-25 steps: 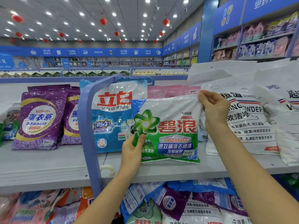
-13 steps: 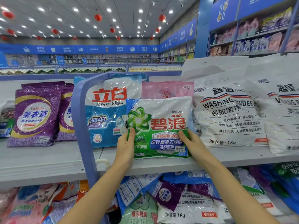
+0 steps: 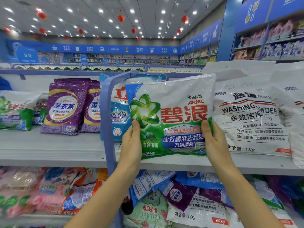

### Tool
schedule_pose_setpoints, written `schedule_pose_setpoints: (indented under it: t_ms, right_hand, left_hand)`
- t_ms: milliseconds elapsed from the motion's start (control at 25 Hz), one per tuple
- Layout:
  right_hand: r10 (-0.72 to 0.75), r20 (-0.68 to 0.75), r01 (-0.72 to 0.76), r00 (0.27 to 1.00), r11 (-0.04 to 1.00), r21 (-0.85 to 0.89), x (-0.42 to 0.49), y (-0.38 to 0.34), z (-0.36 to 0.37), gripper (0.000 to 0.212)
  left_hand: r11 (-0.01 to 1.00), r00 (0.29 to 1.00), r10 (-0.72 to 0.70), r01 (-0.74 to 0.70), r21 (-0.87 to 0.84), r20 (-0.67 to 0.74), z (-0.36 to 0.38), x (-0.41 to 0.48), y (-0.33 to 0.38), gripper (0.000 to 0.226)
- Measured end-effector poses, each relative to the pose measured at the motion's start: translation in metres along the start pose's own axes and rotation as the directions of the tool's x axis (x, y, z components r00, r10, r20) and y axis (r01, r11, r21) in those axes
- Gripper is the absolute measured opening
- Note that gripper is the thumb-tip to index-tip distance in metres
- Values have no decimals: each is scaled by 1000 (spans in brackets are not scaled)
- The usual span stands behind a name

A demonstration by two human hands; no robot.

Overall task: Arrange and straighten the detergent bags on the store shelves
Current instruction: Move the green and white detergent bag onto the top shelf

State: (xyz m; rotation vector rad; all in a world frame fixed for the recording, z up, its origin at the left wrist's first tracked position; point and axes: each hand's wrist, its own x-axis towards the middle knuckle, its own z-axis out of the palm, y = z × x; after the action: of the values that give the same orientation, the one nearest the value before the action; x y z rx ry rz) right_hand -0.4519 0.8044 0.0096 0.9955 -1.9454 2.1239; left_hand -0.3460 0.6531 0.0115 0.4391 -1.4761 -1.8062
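A green and white Ariel detergent bag (image 3: pixel 172 116) stands upright at the front of the grey shelf (image 3: pixel 57 150). My left hand (image 3: pixel 131 145) grips its lower left edge, thumb on the front. My right hand (image 3: pixel 215 142) grips its lower right edge the same way. Behind it stands a blue and white bag (image 3: pixel 118 112), mostly covered. A large white washing powder bag (image 3: pixel 251 122) leans to the right of it.
Two purple bags (image 3: pixel 65 106) stand left of the blue shelf divider (image 3: pixel 105 116). Another green bag (image 3: pixel 14 111) lies at the far left. The lower shelf holds several jumbled bags (image 3: pixel 181 203). More white bags (image 3: pixel 292 112) fill the right end.
My right hand came down from the bag's top corner to its lower right edge. Both hands now hold the bag, which looks larger and nearer, covering the pink bag behind.
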Motion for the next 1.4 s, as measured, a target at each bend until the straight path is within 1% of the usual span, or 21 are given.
schedule_pose_setpoints:
  t_ms: [160, 280, 400, 560, 640, 720, 840, 1000, 1080, 1200, 1240, 1320, 1360, 1400]
  right_hand:
    - [-16, 77, 11, 997, 997, 73, -9, -28, 37, 29]
    - [-69, 159, 58, 985, 995, 78, -19, -48, 85, 27]
    - [-106, 252, 73, 962, 988, 137, -28, -64, 143, 27]
    - [-152, 292, 107, 944, 981, 164, -31, -71, 234, 31]
    - [-104, 317, 53, 943, 985, 165, -23, -64, 284, 31]
    - [-32, 356, -35, 934, 983, 180, -13, -55, 341, 22]
    - [77, 393, -157, 916, 971, 177, -1, -44, 424, 14]
    - [199, 442, -271, 875, 956, 108, 14, -24, 521, 13]
    - [251, 455, -301, 855, 953, 40, 23, -12, 556, 14]
    - [306, 464, -335, 831, 942, -22, 35, 6, 591, 24]
    - [312, 465, -320, 829, 945, -65, 39, 12, 599, 25]
    - [332, 482, -251, 811, 941, -225, 46, 25, 607, 27]
    - [355, 503, -229, 788, 927, -297, 49, 30, 607, 32]
    - [375, 531, -219, 760, 917, -334, 51, 33, 605, 40]
  left_hand:
    - [997, 992, 81, -82, 2, -99, -37, -12, 34, 30]
    - [992, 970, 121, -123, 4, -211, -84, -9, 57, 28]
    - [989, 940, 145, -141, 36, -309, -137, -1, 81, 29]
    - [983, 924, 180, -180, 33, -337, -220, 28, 102, 38]
    - [985, 923, 174, -168, 46, -345, -263, 51, 110, 36]
    - [984, 923, 178, -158, 84, -340, -317, 82, 113, 36]
    - [982, 932, 140, -88, 167, -334, -398, 135, 119, 40]
    - [963, 952, 89, -8, 268, -293, -481, 194, 129, 38]
    - [957, 953, 61, 29, 289, -296, -506, 216, 129, 30]
    - [948, 963, 13, 75, 311, -270, -537, 247, 117, 32]
    - [938, 967, -5, 94, 335, -256, -545, 258, 111, 34]
    - [880, 970, -99, 190, 436, -222, -559, 275, 103, 39]
    - [850, 968, -172, 240, 469, -182, -563, 280, 101, 42]
    - [832, 965, -233, 262, 488, -122, -569, 288, 98, 41]
